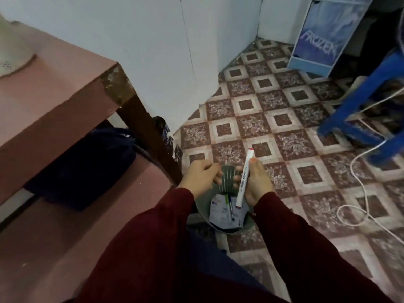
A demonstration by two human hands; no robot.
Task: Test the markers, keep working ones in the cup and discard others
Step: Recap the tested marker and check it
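My right hand [258, 182] grips a white marker [243, 180] with red ends, held almost upright, its lower end over a grey waste bin [202, 212] on the floor. The bin holds crumpled paper [220, 212] and a green-capped pen [230, 207]. My left hand [202, 177] hovers over the bin's far rim, fingers curled, holding nothing that I can make out. Both arms wear dark red sleeves. No cup is in view.
A reddish-brown table [54, 99] stands at the left with a dark bag [87, 167] beneath it. On the patterned tile floor, a blue stool [358, 110] and a white cable [360, 182] lie at the right. A blue Frozen box [323, 36] stands at the back.
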